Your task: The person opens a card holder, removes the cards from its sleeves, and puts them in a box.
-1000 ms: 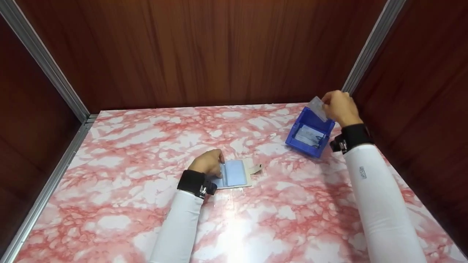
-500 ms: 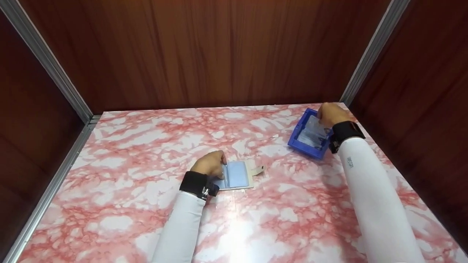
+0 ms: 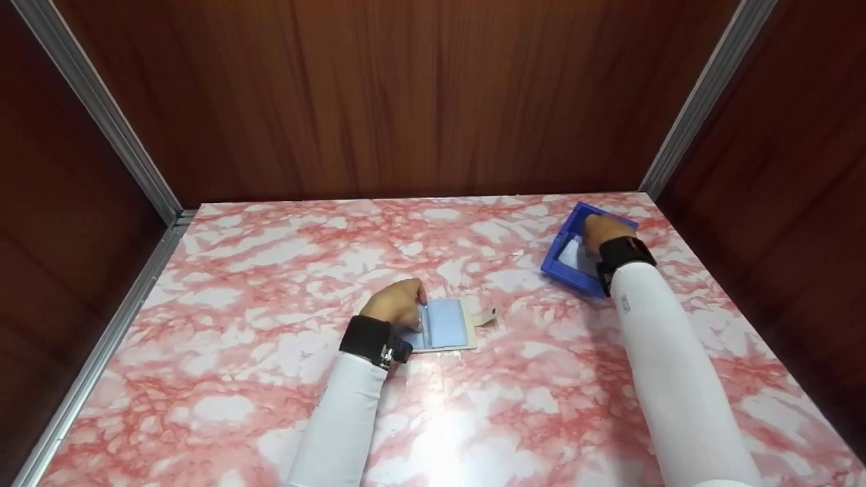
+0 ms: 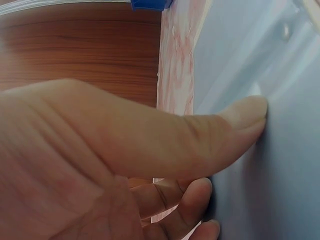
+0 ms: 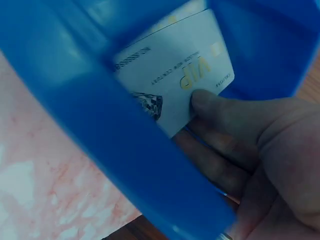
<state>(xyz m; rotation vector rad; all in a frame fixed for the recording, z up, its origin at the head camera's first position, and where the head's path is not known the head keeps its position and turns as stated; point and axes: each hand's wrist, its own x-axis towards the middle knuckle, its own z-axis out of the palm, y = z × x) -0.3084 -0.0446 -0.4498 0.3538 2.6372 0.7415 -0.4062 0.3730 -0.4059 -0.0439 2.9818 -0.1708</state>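
My left hand (image 3: 398,302) presses its thumb and fingertips on a small open card holder (image 3: 448,323) with pale-blue pages. In the left wrist view, the straight thumb (image 4: 210,135) rests on the glossy page (image 4: 285,165), with the other fingertips against it lower down. My right hand (image 3: 605,232) reaches down into a blue plastic bin (image 3: 568,276). The right wrist view has its thumb on the face of a white card (image 5: 172,65) marked "VIP", fingers behind it. A second card (image 5: 192,9) shows behind that one. From the head view, the hand hides much of the bin's inside.
The table (image 3: 223,352) has a red-and-white marbled top. Dark wood panels (image 3: 406,101) stand behind and at both sides, with metal posts (image 3: 710,95) in the corners. A strap (image 3: 485,316) with a snap sticks out from the card holder's right edge.
My right hand has come down from above the bin into it with the translucent-looking card it held. My left hand stays on the card holder; the view has shifted slightly.
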